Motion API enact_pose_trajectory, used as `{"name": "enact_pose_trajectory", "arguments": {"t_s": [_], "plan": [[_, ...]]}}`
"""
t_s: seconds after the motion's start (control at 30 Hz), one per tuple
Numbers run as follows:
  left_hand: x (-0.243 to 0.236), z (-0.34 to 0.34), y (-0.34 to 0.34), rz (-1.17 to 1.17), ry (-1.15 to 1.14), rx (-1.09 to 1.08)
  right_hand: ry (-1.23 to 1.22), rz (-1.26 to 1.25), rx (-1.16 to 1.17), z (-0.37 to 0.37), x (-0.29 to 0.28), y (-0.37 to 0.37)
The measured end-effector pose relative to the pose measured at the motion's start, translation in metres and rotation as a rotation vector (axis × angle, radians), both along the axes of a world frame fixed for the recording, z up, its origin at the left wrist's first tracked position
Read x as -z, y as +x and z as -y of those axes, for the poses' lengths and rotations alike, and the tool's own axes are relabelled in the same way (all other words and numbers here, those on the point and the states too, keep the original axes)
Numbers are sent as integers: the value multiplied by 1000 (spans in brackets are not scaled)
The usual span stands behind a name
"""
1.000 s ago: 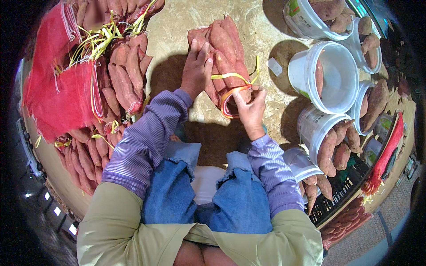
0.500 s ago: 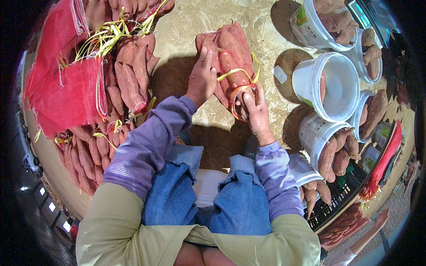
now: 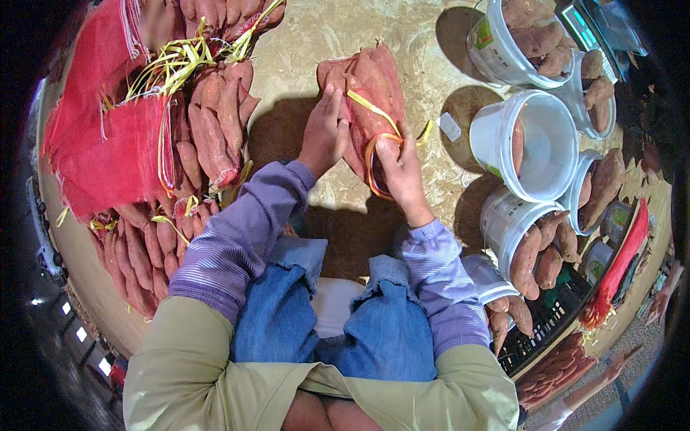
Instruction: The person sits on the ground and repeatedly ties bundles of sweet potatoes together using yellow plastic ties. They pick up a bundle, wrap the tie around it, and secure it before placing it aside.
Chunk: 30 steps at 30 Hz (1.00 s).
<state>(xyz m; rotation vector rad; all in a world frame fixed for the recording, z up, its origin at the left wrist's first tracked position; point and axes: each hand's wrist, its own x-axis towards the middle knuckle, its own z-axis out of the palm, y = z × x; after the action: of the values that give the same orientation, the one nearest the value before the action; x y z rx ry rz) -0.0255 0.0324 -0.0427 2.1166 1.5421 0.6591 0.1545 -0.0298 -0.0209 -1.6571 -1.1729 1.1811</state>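
In front of my knees a red mesh bag of sweet potatoes [image 3: 370, 90] lies on the ground, its orange-edged mouth toward me. My left hand [image 3: 323, 133] rests against the bag's left side, fingers stretched out along it. At the mouth, my right hand [image 3: 404, 172] grips the right edge, thumb on top; its other fingers are partly hidden. A yellow drawstring [image 3: 374, 110] runs across the bag, and a loose yellow end sticks out beyond my right hand.
Filled mesh bags of sweet potatoes [image 3: 215, 129] and folded red mesh bags [image 3: 108, 158] lie at the left. White buckets [image 3: 496, 136], several with sweet potatoes, line the right side. A scale [image 3: 581, 29] stands far right. Another person's arm [image 3: 596, 381] shows at lower right.
My right hand has shifted slightly left and up along the bag's mouth, its thumb now over the rim. The mouth looks narrower, and the drawstring lies differently.
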Motion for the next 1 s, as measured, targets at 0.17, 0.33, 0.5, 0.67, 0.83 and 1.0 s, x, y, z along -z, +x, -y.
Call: {"name": "enact_pose_trajectory", "arguments": {"t_s": [0.17, 0.33, 0.5, 0.67, 0.83, 1.0], "plan": [[-63, 26, 29, 71, -59, 71, 2, 26, -276, 24, -13, 33], [-69, 42, 46, -191, -162, 25, -301, -163, -337, 13, -32, 39], [-66, 42, 31, 94, -183, 266, -150, -116, -325, 16, -32, 31], [-82, 71, 29, 340, -338, 593, 93, 147, -280, 16, -31, 6], [-86, 77, 30, 361, -313, 619, 219, 210, -157, 11, -27, -5], [-80, 82, 29, 292, -349, 618, -122, 341, -194, 2, -30, -9]]}}
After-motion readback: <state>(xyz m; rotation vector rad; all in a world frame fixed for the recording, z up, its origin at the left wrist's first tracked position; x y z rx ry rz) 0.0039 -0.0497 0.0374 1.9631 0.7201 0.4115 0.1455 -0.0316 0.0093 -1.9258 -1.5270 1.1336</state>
